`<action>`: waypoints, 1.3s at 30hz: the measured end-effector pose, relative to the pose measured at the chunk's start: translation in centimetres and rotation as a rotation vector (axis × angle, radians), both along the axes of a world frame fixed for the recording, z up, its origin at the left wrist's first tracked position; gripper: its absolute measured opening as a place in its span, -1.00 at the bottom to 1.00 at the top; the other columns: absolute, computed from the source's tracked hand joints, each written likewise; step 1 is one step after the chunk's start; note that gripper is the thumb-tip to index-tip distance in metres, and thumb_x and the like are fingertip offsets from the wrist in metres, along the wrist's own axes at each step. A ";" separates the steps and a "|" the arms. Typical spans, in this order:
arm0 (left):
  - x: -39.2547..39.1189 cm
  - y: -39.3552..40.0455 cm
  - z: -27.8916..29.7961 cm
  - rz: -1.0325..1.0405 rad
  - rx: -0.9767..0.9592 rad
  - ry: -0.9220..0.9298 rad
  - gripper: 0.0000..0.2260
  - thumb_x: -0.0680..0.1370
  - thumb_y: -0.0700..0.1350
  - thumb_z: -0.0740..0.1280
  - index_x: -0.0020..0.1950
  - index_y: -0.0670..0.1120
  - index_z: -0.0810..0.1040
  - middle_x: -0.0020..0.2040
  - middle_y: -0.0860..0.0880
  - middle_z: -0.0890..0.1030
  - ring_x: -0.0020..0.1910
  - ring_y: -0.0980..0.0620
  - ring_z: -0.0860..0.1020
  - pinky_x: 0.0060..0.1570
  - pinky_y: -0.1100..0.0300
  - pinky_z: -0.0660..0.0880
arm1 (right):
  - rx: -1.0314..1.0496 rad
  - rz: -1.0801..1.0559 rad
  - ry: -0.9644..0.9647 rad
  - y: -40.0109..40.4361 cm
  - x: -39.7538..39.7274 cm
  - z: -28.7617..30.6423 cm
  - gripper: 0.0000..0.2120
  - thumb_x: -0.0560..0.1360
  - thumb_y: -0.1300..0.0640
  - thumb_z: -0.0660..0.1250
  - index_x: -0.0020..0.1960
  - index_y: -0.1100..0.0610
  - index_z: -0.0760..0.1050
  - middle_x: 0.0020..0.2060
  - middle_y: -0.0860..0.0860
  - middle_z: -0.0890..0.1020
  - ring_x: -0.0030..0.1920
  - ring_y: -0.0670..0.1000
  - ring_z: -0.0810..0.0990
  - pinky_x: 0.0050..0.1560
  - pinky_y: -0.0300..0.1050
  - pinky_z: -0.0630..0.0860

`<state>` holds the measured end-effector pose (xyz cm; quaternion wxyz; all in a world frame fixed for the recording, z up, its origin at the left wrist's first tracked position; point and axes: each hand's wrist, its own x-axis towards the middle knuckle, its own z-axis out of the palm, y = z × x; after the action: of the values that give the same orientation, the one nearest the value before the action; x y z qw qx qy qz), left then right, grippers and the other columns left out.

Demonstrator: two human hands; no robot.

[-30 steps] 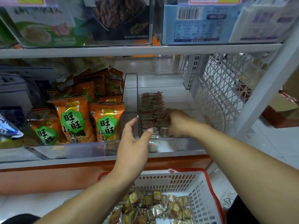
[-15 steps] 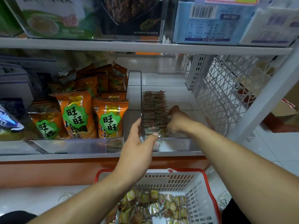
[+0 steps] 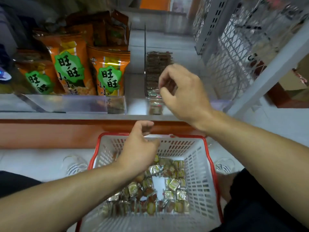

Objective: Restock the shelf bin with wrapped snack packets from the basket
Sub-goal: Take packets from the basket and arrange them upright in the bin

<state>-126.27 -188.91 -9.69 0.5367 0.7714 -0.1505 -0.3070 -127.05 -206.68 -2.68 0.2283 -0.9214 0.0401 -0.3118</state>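
A clear shelf bin holds a neat row of small brown wrapped snack packets along its left wall. My right hand hovers in front of that row with curled fingers and nothing in them. My left hand is lower, over the far rim of the white basket with a red rim, fingers loosely bent and holding nothing. Several loose foil-wrapped snack packets lie in the bottom of the basket.
Orange snack bags with green labels fill the bin to the left. A white wire mesh side panel and a slanted shelf post close off the right. The orange shelf base runs below, and the basket stands on a pale floor.
Both hands have drawn back from the bin. The left hand dropped to the basket rim, the right hand pulled out of the bin, and the view tilted down toward the basket.
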 end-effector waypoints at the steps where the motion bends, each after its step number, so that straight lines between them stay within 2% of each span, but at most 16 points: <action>1: -0.2 0.4 -1.6 -0.081 0.069 -0.017 -0.62 0.55 -0.26 0.41 0.28 0.05 0.44 0.12 0.14 0.57 -0.12 0.29 0.65 -0.29 0.43 0.51 | -0.027 0.089 0.034 1.1 -1.2 -1.8 -0.89 0.40 0.18 0.31 -0.12 0.00 0.47 -0.17 -0.10 0.53 -0.22 0.00 0.54 -0.25 0.02 0.51; 4: 0.4 2.4 -6.5 -0.425 0.395 -0.160 -0.61 0.52 -0.16 0.46 0.32 -0.04 0.47 0.21 0.01 0.57 0.20 -0.02 0.57 0.14 0.16 0.52 | -0.183 0.258 0.547 3.1 -4.9 -9.6 -0.89 0.44 0.17 0.29 -0.08 -0.02 0.44 -0.16 -0.10 0.51 -0.15 0.04 0.56 -0.25 -0.04 0.45; 6: 1.1 4.7 -9.7 -0.653 0.658 -0.241 -0.58 0.52 -0.08 0.45 0.36 -0.03 0.47 0.30 -0.05 0.50 0.30 -0.08 0.51 0.26 0.12 0.47 | -0.227 0.285 1.016 3.2 -7.1 -15.4 -0.83 0.48 0.22 0.27 -0.02 -0.03 0.44 -0.08 -0.08 0.53 -0.03 0.06 0.56 -0.18 -0.07 0.43; 8: 1.7 7.2 -12.5 -0.822 0.888 -0.314 -0.51 0.53 -0.03 0.41 0.43 -0.03 0.41 0.45 -0.08 0.41 0.40 -0.10 0.44 0.29 0.13 0.41 | -0.090 0.213 1.263 3.2 -8.8 -20.6 -0.72 0.49 0.27 0.29 0.15 0.01 0.48 0.13 0.01 0.57 0.14 0.12 0.56 -0.02 -0.06 0.51; 10: 2.2 9.1 -14.8 -0.912 1.015 -0.369 -0.43 0.53 0.01 0.37 0.52 -0.02 0.32 0.58 -0.09 0.26 0.49 -0.12 0.35 0.34 0.07 0.40 | 0.148 -0.008 1.246 3.6 -10.1 -25.3 -0.56 0.50 0.27 0.31 0.34 0.00 0.44 0.34 0.05 0.50 0.33 0.14 0.49 0.19 -0.03 0.52; 13: 2.6 9.2 -17.6 -0.857 1.019 -0.372 -0.30 0.53 -0.11 0.38 0.62 0.02 0.18 0.64 -0.04 0.15 0.52 -0.11 0.32 0.43 -0.01 0.41 | 0.389 -0.342 1.159 4.9 -11.1 -30.1 -0.17 0.45 0.34 0.38 0.58 -0.10 0.12 0.56 0.09 0.20 0.54 0.16 0.22 0.37 0.09 0.46; 16: 2.5 7.2 -19.7 -0.707 0.907 -0.401 -0.24 0.54 -0.10 0.44 0.63 0.13 0.11 0.67 -0.01 0.02 0.56 -0.02 0.26 0.46 -0.04 0.41 | 0.212 -0.265 1.209 5.3 -11.1 -33.0 0.20 0.26 0.53 0.37 0.61 -0.20 -0.15 0.62 0.09 -0.03 0.59 0.23 0.04 0.46 0.19 0.34; 18: 2.7 5.4 -21.0 -0.602 0.835 -0.394 -0.27 0.55 0.00 0.45 0.62 0.20 0.12 0.68 0.01 -0.10 0.61 -0.03 0.13 0.50 -0.13 0.35 | 0.075 -0.143 1.193 4.8 -10.7 -34.1 0.30 0.18 0.54 0.42 0.59 -0.24 -0.21 0.63 0.07 -0.07 0.59 0.25 0.03 0.50 0.26 0.24; 20: 2.8 3.9 -22.5 -0.498 0.807 -0.354 -0.30 0.55 0.03 0.45 0.60 0.18 0.16 0.66 -0.02 0.03 0.61 -0.10 0.16 0.53 -0.16 0.29 | 0.047 -0.115 1.195 4.3 -10.1 -35.1 0.22 0.27 0.40 0.52 0.58 -0.24 -0.18 0.63 0.04 -0.06 0.58 0.25 0.11 0.47 0.28 0.26; 22: 3.1 2.6 -24.0 -0.416 0.803 -0.297 -0.27 0.56 0.03 0.43 0.63 0.11 0.12 0.64 -0.04 0.12 0.63 -0.11 0.13 0.59 -0.15 0.12 | 0.162 -0.172 1.190 4.1 -9.1 -35.9 0.09 0.37 0.11 0.58 0.58 -0.18 -0.13 0.62 0.00 -0.03 0.56 0.23 0.18 0.44 0.26 0.30; 25: 3.7 1.4 -25.6 -0.317 0.780 -0.277 -0.30 0.59 0.01 0.41 0.64 0.02 0.14 0.63 -0.06 0.20 0.63 -0.08 0.11 0.59 -0.01 -0.06 | 0.294 -0.216 1.187 4.1 -7.5 -36.6 0.11 0.34 -0.14 0.58 0.60 -0.14 -0.12 0.57 0.02 0.14 0.44 0.19 0.39 0.29 0.12 0.47; 27: 3.9 1.0 -26.1 -0.335 0.801 -0.295 -0.35 0.60 -0.03 0.40 0.63 -0.02 0.20 0.62 -0.09 0.21 0.62 -0.10 0.15 0.58 0.03 -0.03 | 0.333 -0.224 1.210 4.2 -7.0 -36.8 0.10 0.35 -0.08 0.59 0.59 -0.16 -0.12 0.53 0.05 0.21 0.35 0.17 0.47 0.17 0.05 0.50; 30: 4.2 0.9 -26.6 -0.406 0.834 -0.346 -0.39 0.55 -0.17 0.46 0.56 0.00 0.35 0.55 -0.10 0.29 0.51 -0.11 0.34 0.53 -0.01 0.28 | 0.415 -0.216 1.250 4.3 -6.4 -36.8 0.04 0.35 0.04 0.61 0.55 -0.18 -0.05 0.46 0.08 0.25 0.28 0.21 0.52 0.07 0.07 0.57; 32: 4.1 0.9 -26.9 -0.482 0.848 -0.395 -0.34 0.49 -0.21 0.50 0.55 0.01 0.35 0.52 -0.07 0.31 0.46 -0.08 0.39 0.45 0.00 0.39 | 0.399 -0.206 1.254 4.3 -6.1 -36.6 -0.04 0.35 0.08 0.60 0.50 -0.16 0.02 0.38 0.05 0.31 0.11 0.16 0.59 -0.05 0.06 0.63; 36: 3.1 0.8 -27.3 -0.601 0.857 -0.451 -0.34 0.42 -0.17 0.56 0.45 -0.04 0.36 0.44 -0.03 0.40 0.41 -0.06 0.39 0.40 0.03 0.43 | 0.334 -0.153 1.242 4.2 -6.0 -36.4 -0.16 0.37 0.15 0.55 0.42 -0.15 0.08 0.31 0.03 0.38 -0.16 0.07 0.61 -0.24 0.06 0.64; 39: 2.7 0.5 -27.4 -0.567 0.849 -0.401 -0.30 0.36 -0.22 0.59 0.42 -0.10 0.34 0.44 -0.09 0.40 0.42 -0.13 0.41 0.38 -0.01 0.46 | 0.334 -0.079 1.222 4.4 -6.3 -36.5 -0.02 0.41 0.15 0.54 0.54 -0.26 -0.05 0.42 0.02 0.35 -0.13 0.07 0.65 -0.27 -0.01 0.63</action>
<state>-123.55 -188.37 -37.14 0.0352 0.8928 -0.3148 -0.3202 -133.35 -202.31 -39.17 0.2934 -0.8828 0.2454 0.2727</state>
